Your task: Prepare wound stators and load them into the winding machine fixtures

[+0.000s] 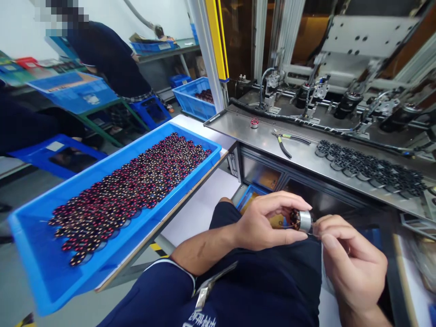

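- Silver-ringed motor part [305, 221] sits between the left hand's [255, 222] thumb and fingers, above the lap; those fingers partly hide its wound end.
- Right hand [354, 261] pinches at its silver end; what it grips, I cannot tell.
- Beyond, on a metal ledge [235, 123]: pliers [291, 139], black rings [369, 165].
- Leftward: blue tray [37, 268] of wound pieces [136, 181].

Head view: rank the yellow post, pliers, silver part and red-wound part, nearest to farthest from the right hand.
1. Silver part: in the left hand, beside the right hand.
2. Pliers: ahead and left, on the metal shelf.
3. Red-wound part: left of the pliers.
4. Yellow post: beyond the shelf's left end.
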The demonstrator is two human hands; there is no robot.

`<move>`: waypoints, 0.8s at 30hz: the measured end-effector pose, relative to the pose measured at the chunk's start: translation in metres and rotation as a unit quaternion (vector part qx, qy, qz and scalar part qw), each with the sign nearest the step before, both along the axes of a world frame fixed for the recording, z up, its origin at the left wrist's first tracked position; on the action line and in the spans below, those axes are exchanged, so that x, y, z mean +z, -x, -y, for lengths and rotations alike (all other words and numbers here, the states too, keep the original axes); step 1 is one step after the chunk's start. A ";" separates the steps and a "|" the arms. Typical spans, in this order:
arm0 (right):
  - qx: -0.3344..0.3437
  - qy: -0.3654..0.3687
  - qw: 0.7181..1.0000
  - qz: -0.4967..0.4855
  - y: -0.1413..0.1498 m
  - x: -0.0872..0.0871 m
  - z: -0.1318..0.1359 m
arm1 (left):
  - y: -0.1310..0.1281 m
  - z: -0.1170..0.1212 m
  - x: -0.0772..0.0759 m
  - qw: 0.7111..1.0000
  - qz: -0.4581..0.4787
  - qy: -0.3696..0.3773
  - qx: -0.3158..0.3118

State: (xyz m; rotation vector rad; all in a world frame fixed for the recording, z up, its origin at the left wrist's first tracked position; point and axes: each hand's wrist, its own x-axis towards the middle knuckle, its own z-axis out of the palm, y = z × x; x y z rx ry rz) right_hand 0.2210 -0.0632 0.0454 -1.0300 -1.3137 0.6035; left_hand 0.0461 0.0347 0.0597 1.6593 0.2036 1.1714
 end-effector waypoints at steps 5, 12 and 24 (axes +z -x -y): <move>-0.040 0.072 0.997 0.010 -0.031 0.006 0.008 | 0.009 -0.007 0.009 0.965 -0.062 -0.237 0.094; -0.032 0.029 0.974 0.225 -0.004 0.044 -0.003 | 0.005 -0.007 0.005 0.914 -0.126 -0.368 0.119; 0.068 -0.168 0.848 0.498 -0.044 0.053 -0.018 | 0.031 -0.009 0.026 0.976 -0.099 -0.184 -0.052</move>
